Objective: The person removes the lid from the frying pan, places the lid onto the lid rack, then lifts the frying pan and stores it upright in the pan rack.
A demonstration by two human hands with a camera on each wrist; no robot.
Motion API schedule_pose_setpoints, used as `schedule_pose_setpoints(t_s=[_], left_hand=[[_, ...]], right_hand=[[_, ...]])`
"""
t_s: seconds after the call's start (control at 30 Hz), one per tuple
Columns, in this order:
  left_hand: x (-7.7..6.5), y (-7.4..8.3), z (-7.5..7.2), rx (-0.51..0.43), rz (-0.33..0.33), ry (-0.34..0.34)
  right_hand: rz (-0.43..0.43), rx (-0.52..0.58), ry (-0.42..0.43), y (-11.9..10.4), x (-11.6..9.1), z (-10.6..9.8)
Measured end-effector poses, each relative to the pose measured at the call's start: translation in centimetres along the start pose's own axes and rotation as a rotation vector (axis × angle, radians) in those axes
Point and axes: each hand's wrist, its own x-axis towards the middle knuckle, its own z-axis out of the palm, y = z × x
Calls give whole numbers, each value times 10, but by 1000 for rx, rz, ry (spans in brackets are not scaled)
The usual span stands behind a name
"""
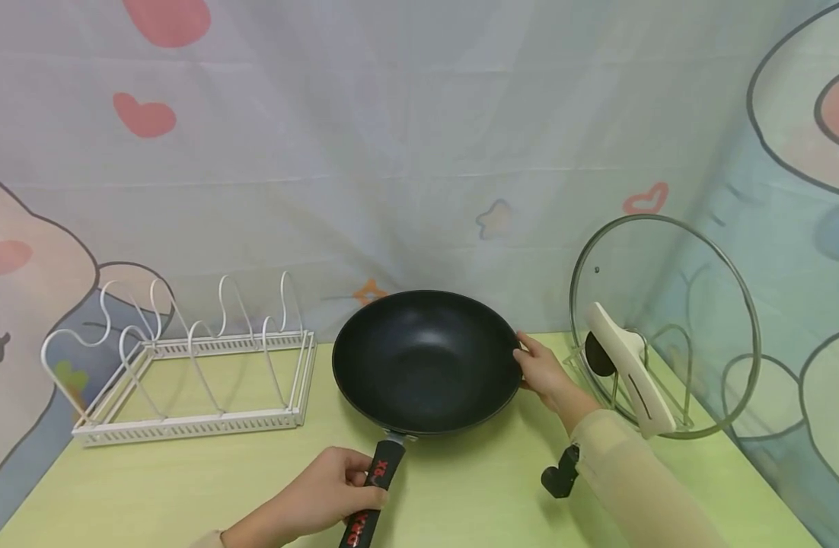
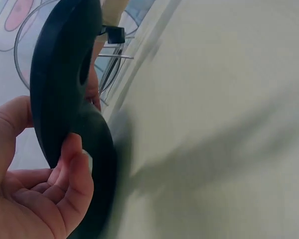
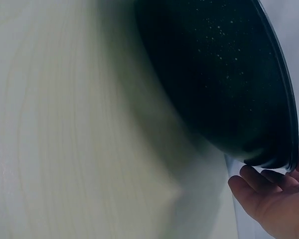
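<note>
A black wok (image 1: 426,365) stands at the middle of the table with its dark bowl facing up and its handle pointing toward me. My left hand (image 1: 317,495) grips the black handle (image 1: 385,463) with red lettering. Seen from the left wrist, the fingers (image 2: 79,184) curl under the handle while the thumb lies on its other side. At the far right edge of the bowl, my right hand (image 1: 546,373) pinches the rim. The right wrist view has its fingertips (image 3: 249,181) at the speckled underside of the wok (image 3: 219,84).
A white wire rack (image 1: 186,434) with upright loops sits on the left of the green table (image 1: 474,487). To the right, a glass lid (image 1: 751,335) with a white handle (image 1: 632,373) leans upright in a wire stand (image 1: 690,373). A printed curtain (image 1: 406,152) hangs behind.
</note>
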Motion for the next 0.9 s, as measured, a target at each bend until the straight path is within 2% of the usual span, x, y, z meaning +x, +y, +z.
schedule_pose_setpoints(t_s=[0.3,0.63,0.9], left_hand=[[-3,-2,12,-123,-70,36],[-3,-4,21,-384,-95,-66],[-3,-4,32,-475,-90,-81]], right_hand=[[0,-1,12,-1,-4,0],[14,29,14,2,-7,3],[4,31,14,5,-9,4]])
